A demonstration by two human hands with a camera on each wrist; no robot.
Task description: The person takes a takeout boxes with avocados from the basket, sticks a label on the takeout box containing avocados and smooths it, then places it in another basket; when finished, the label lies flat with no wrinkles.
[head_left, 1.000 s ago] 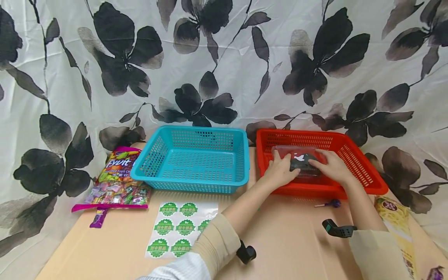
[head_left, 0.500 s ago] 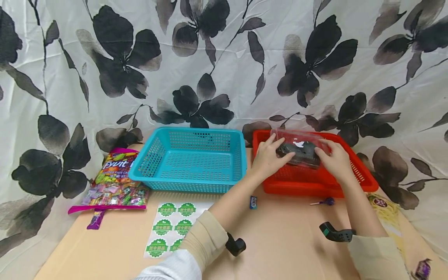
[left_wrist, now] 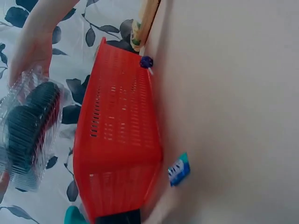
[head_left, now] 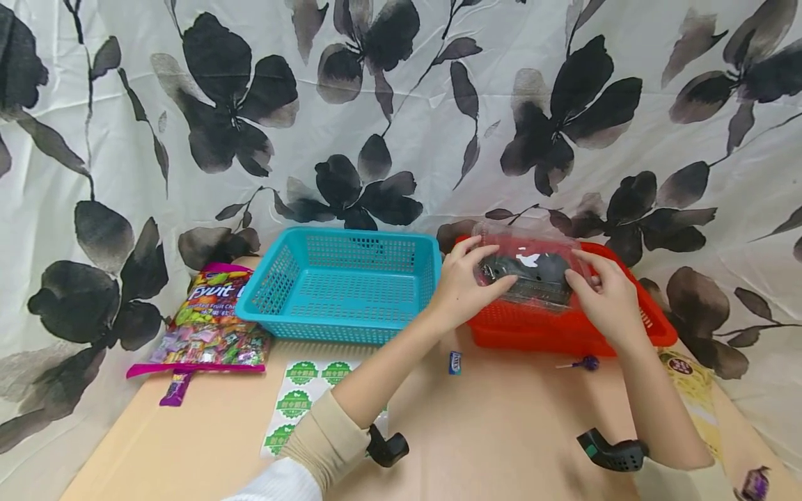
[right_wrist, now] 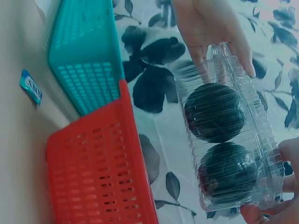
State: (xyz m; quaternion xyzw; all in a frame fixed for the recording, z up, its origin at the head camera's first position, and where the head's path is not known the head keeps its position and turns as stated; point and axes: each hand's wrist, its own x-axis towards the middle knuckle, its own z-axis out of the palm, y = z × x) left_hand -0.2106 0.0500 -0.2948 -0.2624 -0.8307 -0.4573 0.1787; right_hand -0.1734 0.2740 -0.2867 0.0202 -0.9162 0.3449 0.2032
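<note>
A clear plastic clamshell box (head_left: 532, 278) is raised above the red basket (head_left: 520, 339), tilted, with a small white bird-like mark on its top. Two dark round fruits (right_wrist: 216, 112) sit inside it, as the right wrist view shows through the ribbed plastic. My left hand (head_left: 462, 284) grips the box's left end, thumb on the near side and fingers behind. At the other end my right hand (head_left: 606, 299) holds it, thumb on the face. In the left wrist view the basket's side stands below and beside the box.
A turquoise basket (head_left: 351, 334) stands left of the red one. Beyond it lies a fruit-chew bag (head_left: 213, 313). A sheet of green stickers (head_left: 294, 403), a blue-wrapped candy (head_left: 454, 362) and a lollipop (head_left: 590, 362) lie in front. A yellow packet (head_left: 695, 400) is at the right.
Both hands have lifted the clamshell box up out of the red basket and moved it slightly left. The blue-wrapped candy, hidden by the left arm at first, now shows.
</note>
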